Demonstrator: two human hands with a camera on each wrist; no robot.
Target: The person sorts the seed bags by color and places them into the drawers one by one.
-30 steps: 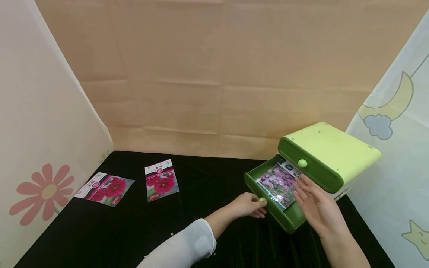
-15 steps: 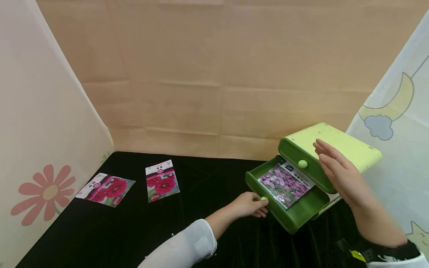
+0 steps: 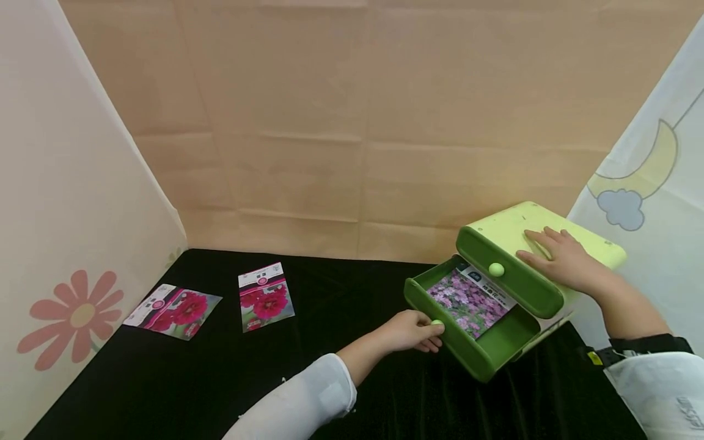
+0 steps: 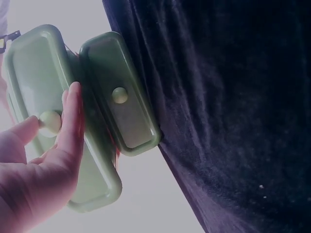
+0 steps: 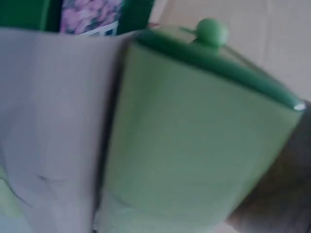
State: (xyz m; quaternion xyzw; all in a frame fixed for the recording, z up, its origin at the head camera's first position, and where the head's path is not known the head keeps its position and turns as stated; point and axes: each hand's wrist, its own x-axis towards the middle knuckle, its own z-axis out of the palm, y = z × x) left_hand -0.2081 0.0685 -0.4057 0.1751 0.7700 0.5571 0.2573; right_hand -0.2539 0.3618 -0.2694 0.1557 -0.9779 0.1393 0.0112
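At the right stands a small two-drawer box with a pale yellow-green top and dark green drawer fronts. Its lower drawer is pulled out, and inside lies a packet with a picture of pink-purple flowers. My left hand pinches that drawer's round knob between thumb and fingers. The upper drawer is closed, with its own light green knob. With fingers spread, my right hand rests on top of the box. The right wrist view shows the box close up, blurred.
Two packets with red flower pictures, one upright and one slanted, lie at the left on the black cloth. A tan backdrop rises behind, with white printed panels at both sides.
My right hand has left the flower packet in the drawer and moved up onto the box top. My left hand stays at the knob, and the drawer has shifted very slightly inward.
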